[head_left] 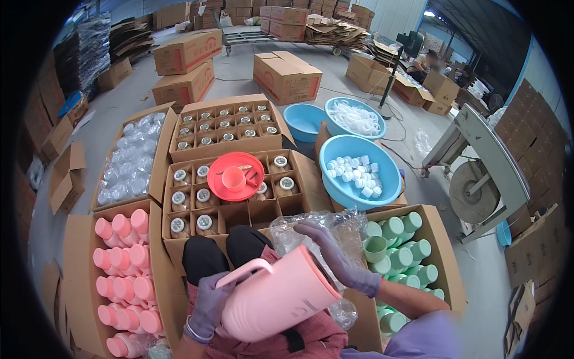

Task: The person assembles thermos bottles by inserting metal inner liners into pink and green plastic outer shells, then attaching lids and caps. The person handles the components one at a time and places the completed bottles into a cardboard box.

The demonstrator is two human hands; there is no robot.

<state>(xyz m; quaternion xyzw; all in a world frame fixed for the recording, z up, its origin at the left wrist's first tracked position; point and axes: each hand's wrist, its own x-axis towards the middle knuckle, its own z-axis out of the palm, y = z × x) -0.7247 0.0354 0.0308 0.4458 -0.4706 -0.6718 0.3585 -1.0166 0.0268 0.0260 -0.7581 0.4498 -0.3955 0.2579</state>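
A pink jug (pixel 272 302) with a loop handle lies tilted across my lap, its open mouth toward the upper right and dark inside. My left hand (pixel 209 302), in a grey-purple glove, grips it at the lower end beside the handle. My gloved right hand (pixel 344 260) is stretched flat by the jug's mouth, fingers extended; whether the palm touches the rim is hard to tell. Clear plastic film (pixel 287 230) lies behind that hand. To the right, a carton (pixel 445 263) holds green jugs (pixel 400 257). Pink jugs (pixel 122 258) fill a carton (pixel 81 281) at left.
Ahead stand divided cartons (pixel 254 212) of silver-topped bottles, one bearing a red plate (pixel 218 186) with a pink cup (pixel 233 178). Blue basins hold white caps (pixel 359 173) and white rings (pixel 356 116). A machine (pixel 484 173) stands right; a carton of clear plastic pieces (pixel 134 155) sits left.
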